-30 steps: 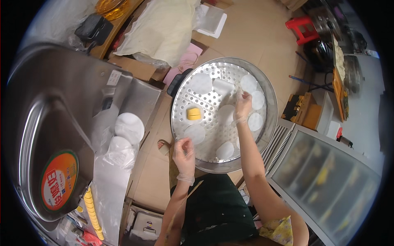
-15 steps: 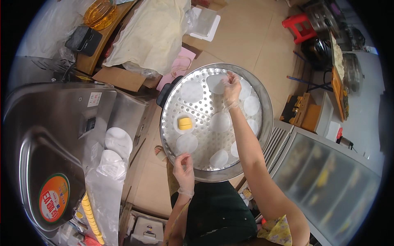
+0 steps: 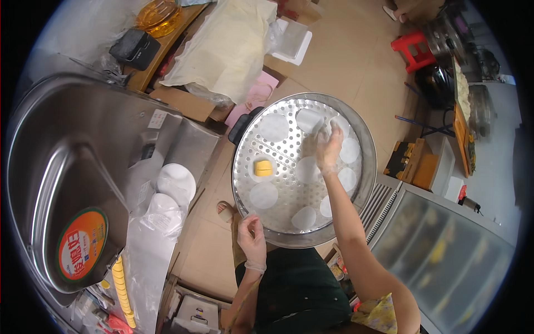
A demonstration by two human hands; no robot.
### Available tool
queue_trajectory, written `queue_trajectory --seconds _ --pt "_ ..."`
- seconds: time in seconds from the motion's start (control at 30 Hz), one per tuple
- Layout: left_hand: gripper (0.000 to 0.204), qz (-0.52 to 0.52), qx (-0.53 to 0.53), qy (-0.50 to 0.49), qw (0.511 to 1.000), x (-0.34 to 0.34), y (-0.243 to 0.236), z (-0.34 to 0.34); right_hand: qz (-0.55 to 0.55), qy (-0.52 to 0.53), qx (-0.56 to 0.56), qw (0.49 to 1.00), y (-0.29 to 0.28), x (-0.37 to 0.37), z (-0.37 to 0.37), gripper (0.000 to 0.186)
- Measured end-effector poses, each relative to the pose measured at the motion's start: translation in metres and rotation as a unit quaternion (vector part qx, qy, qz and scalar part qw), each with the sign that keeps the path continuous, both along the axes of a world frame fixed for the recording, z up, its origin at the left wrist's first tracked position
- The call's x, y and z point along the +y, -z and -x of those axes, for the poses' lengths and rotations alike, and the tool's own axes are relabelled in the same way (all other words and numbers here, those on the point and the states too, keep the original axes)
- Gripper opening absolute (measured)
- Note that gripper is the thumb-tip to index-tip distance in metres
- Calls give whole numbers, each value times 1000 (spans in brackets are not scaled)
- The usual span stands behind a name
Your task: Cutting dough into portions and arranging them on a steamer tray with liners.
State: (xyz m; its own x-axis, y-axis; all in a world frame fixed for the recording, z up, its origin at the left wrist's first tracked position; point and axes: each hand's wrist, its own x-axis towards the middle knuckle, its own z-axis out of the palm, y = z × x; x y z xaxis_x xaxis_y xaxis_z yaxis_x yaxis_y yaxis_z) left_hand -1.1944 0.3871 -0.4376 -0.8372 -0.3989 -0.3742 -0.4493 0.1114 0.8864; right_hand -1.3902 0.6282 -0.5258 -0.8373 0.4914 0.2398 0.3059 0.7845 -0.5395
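Note:
A round metal steamer tray (image 3: 303,240), its base full of holes, stands in front of me. Several round white paper liners (image 3: 263,196) lie spread over it. Two pieces of yellow dough (image 3: 262,168) sit side by side on one liner at the left. My right hand (image 3: 330,149), in a clear glove, reaches over the tray with its fingers apart, the tips at a liner (image 3: 341,126) near the far right. Slight blur hides the exact contact. By the front left rim, my left hand (image 3: 252,240), also gloved, has its fingers curled together; what they hold, if anything, is hidden.
A steel machine (image 3: 61,167) fills the left side. Beside it lie stacked white paper rounds (image 3: 176,181) and a row of yellow dough slices (image 3: 122,292). A glass-topped freezer (image 3: 439,250) stands at right, a red stool (image 3: 412,50) far right, a cloth-covered pile (image 3: 225,44) far left.
My right hand has moved from the far middle liner to the one on its right. The far middle liner now lies with a curled right edge. The whole view has shifted slightly.

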Motion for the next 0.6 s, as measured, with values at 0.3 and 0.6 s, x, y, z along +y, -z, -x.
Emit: queue_trajectory --seconds 0.3,0.6 --pt "16 3 74 7 997 -78 -27 -32 255 -65 -112 958 -33 -53 -110 38" --pt "17 312 112 -164 929 -281 -38 -64 226 -329 -58 915 -173 -218 -134 48"
